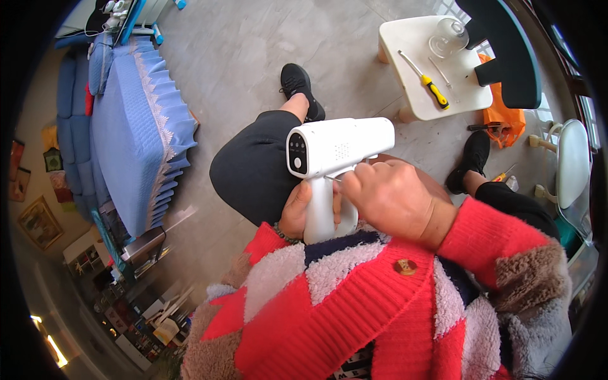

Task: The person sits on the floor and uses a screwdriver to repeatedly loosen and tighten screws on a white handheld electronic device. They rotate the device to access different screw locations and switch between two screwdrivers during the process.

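Note:
A white handheld gun-shaped device [341, 140] with a black button panel sits over my lap, its handle pointing down toward me. My left hand [297, 209] is closed around that handle [320, 215]. Just below the barrel, my right hand [391, 197] pinches a thin metal piece [330, 178] against the neck of the device; its far end is hard to make out.
A white stool [402, 31] at upper right holds a yellow screwdriver [434, 92], a thin rod and a clear container [448, 40]. Nearby are an orange bag [510, 120], a dark chair [519, 57] and a white chair [563, 168]. A blue-covered couch [130, 126] stands left.

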A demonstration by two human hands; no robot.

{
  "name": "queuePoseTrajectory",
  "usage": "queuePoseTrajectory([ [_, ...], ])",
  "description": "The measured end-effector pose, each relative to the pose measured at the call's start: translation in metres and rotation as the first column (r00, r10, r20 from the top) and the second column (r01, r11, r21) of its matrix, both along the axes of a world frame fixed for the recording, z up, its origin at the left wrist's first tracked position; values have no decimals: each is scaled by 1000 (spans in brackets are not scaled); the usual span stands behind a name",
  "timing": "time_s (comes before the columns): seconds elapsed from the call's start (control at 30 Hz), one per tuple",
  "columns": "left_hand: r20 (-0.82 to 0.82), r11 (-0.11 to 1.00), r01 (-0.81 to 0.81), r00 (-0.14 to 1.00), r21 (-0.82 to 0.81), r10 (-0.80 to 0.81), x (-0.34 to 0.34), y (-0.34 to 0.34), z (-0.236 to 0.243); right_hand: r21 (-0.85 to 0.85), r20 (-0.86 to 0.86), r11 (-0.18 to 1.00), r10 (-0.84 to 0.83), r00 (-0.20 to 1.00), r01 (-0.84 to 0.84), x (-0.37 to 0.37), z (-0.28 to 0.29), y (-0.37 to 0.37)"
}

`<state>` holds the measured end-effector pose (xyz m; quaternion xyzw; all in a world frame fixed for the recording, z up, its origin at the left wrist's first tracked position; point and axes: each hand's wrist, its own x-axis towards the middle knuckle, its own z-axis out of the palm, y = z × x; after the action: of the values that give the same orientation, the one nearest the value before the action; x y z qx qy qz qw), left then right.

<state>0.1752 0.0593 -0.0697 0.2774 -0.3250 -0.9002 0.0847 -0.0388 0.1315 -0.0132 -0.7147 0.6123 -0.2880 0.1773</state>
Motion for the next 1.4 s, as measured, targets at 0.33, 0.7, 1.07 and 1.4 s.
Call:
queuePoseTrajectory([
  [0.33, 56, 997, -46, 997, -57, 49, 5, 1, -4, 701, 551, 441, -834, 34, -561, -1, 0, -2],
  [0.7, 97, 990, -134, 986, -50, 138, 0, 10, -8, 156, -46, 966, 217, 975, -207, 3, -2, 3],
  [1.07, 77, 996, -51, 995, -76, 56, 1, 3, -9, 667, 639, 742, -526, 561, -64, 7, 4, 7],
  [1.4, 7, 997, -71, 997, 5, 71, 4, 4, -15, 726, 523, 447, -852, -2, -523, 6, -4, 18],
])
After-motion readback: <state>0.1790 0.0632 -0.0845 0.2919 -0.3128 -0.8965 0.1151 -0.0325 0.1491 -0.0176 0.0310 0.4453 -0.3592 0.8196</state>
